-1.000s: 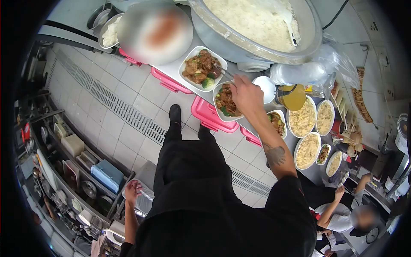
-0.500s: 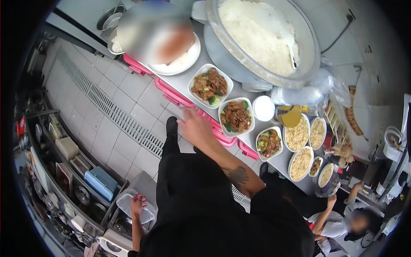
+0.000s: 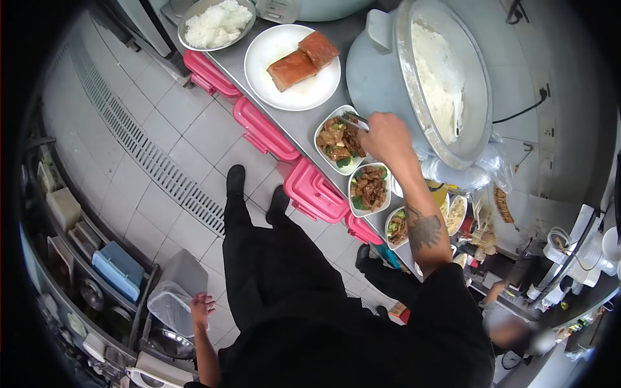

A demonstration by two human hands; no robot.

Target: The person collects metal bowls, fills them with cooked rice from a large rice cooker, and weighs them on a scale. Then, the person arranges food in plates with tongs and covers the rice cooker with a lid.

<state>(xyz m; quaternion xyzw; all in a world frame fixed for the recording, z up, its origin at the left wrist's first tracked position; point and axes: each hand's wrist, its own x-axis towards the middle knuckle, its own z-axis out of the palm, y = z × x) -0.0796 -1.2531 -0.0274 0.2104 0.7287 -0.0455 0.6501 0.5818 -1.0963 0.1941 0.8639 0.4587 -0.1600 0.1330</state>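
Note:
My right hand [image 3: 388,139] grips slim metal tongs [image 3: 354,120], their tips at the meat in a square white bowl [image 3: 318,143]. Brown sliced meat [image 3: 333,134] with green broccoli fills this bowl. Beside it stands a second white bowl [image 3: 352,200] of meat and greens, and a third bowl [image 3: 389,240] lies partly behind my forearm. A round white plate [image 3: 259,74] with reddish-brown slabs of roast meat [image 3: 297,66] is just beyond the first bowl. My left hand [image 3: 202,309] hangs low at my side, fingers loosely curled and apart, holding nothing, near a lined bin [image 3: 169,309].
A large rice pot [image 3: 381,77] stands behind the bowls, with a bowl of rice [image 3: 217,24] at the counter's far end. Pink-lidded containers [image 3: 317,191] line the counter's front edge. Shelves with a blue box [image 3: 118,275] are at left; another person [image 3: 511,317] works at right.
My right hand has moved from over the floor beside the counter to the first bowl, bringing the tongs to the meat. The view has shifted, and the roast meat now shows sharply.

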